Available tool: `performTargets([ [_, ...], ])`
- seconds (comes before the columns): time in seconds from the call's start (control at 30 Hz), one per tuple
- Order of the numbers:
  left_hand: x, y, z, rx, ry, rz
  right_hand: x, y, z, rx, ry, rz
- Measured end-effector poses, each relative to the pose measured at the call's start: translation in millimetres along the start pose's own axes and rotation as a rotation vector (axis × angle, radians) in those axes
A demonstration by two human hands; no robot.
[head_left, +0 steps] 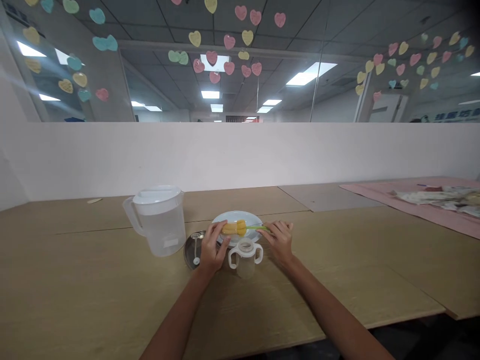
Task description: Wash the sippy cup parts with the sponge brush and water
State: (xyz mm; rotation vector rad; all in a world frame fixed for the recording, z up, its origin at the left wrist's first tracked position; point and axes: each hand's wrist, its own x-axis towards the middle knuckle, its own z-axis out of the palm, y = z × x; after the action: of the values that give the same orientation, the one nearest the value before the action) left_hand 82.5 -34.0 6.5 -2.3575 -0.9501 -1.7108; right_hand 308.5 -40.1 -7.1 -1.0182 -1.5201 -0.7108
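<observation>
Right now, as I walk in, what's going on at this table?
A person's left hand holds a yellow piece over a white plate. The right hand grips a thin green stick reaching to it; whether it goes inside is too small to tell. A two-handled cup stands at the plate's near side, with a pitcher and metal bowl to the left.

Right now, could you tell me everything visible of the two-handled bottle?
The two-handled bottle stands upright on the table, nearer the viewer than the plate, between the left hand and the right hand; neither appears to touch it. Its clear body looks plastic. A white collar carries one loop handle per side. Its round mouth is uncovered.
</observation>
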Motion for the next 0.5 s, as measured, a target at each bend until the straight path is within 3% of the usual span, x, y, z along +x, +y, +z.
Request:
performTargets([
  [0.17, 3, 5, -3.6, 0.018, 0.064, -0.048, -3, -1, 3, 0.010, -0.056, -0.050],
  [0.37, 11, -13, -10.4, 0.247, 0.286, -0.337, -3, 6, 4, -0.104, -0.030, 0.048],
  [0.5, 9, -29, -13.8, 0.416, 0.246, -0.439, -4, 13, 6, -0.202, -0.045, 0.094],
])
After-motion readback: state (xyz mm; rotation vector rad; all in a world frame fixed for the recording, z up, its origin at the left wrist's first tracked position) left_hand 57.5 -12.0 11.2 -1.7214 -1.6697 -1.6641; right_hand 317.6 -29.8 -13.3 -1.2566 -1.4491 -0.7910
